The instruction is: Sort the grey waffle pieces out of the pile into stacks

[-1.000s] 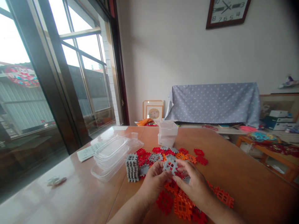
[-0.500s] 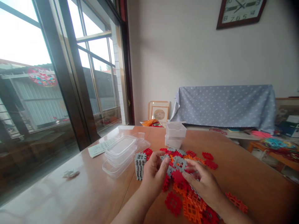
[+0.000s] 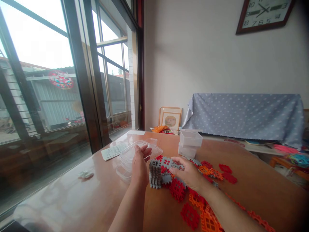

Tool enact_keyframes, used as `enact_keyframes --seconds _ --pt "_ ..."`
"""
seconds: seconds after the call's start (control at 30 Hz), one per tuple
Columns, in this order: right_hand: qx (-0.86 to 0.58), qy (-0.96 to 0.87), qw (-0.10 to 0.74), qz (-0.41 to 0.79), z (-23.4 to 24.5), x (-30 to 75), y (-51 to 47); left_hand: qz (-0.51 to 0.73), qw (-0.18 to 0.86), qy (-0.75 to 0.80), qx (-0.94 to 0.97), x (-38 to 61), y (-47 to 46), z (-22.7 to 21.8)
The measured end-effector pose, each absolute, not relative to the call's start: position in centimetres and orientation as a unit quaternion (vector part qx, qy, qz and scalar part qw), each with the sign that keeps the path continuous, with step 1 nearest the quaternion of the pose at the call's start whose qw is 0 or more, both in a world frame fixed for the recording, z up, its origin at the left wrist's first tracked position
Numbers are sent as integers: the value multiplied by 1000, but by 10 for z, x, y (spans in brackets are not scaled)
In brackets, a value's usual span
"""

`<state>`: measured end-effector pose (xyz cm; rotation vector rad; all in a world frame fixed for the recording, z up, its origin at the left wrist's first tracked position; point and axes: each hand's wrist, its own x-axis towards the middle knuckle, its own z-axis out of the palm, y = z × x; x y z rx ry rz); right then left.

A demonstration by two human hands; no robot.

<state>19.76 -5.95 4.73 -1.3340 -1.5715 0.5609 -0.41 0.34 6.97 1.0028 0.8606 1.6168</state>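
My left hand [image 3: 140, 162] is raised just left of a stack of grey interlocking tiles [image 3: 154, 177], its fingers loosely curled and apart with nothing between them. My right hand [image 3: 187, 170] pinches a grey notched tile [image 3: 178, 166] between thumb and fingers, to the right of the stack. Another grey tile with square holes [image 3: 166, 161] shows between the pinch and the stack; whether it is joined to the held one I cannot tell. Beneath my right hand lie red tiles [image 3: 178, 190] and orange tiles [image 3: 209, 219], partly hidden by my wrist and forearm.
Clear plastic lids or trays [image 3: 130, 151] lie behind my left hand, beside a printed paper [image 3: 109, 152]. Two stacked clear boxes [image 3: 190, 139] stand farther back. A small pale crumpled item [image 3: 85, 174] is on the wooden table [image 3: 96, 199] at left.
My left hand has moved left, away from the tiles, and opened. My right hand has come left toward the grey stack with a grey tile. The view has shifted left.
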Motion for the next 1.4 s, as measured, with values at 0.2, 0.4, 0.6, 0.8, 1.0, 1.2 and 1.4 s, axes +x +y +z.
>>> enact_keyframes --seconds 0.2,0.4,0.6,0.8,1.0,1.2,1.4 --pt "-548 -661 453 240 53 177 -31 639 549 348 410 -5 5 69" --pt "-540 -682 430 240 57 165 -23 608 582 364 398 -5 6 70" --pt "-533 -693 415 250 56 163 -25 589 602 372 389 -5 7 69" --pt "-529 -665 434 298 49 164 -29 589 598 369 399 -4 5 69" --pt "-544 -593 485 342 45 174 -43 592 576 368 426 -3 1 68" --pt "-581 -506 546 329 50 216 -70 635 457 377 495 7 -7 64" --pt "-643 -437 579 246 31 274 -87 662 284 339 605 24 -36 66"
